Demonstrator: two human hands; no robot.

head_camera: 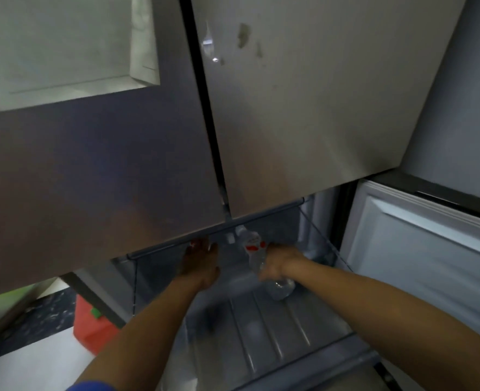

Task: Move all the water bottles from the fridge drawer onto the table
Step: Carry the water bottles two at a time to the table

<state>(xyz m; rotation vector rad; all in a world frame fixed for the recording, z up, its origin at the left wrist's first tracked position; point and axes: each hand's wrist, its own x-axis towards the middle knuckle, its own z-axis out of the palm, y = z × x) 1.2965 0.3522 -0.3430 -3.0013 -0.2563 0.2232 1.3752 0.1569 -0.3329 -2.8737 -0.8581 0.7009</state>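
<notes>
The fridge drawer (261, 328) is pulled out below the closed steel doors, its ribbed grey floor showing. My right hand (275, 263) grips a clear water bottle (254, 249) with a red and white label, tilted with its cap toward the back of the drawer. My left hand (200, 262) reaches into the back left of the drawer, and its fingertips touch a second bottle (193, 245) of which only a bit of red label shows under the door edge. Whether the left fingers curl round it is hidden.
The two steel fridge doors (289, 122) hang close above both hands. A white lower door (419, 249) stands open at the right. A red container (92, 325) sits on the dark speckled floor at the left, beside the drawer.
</notes>
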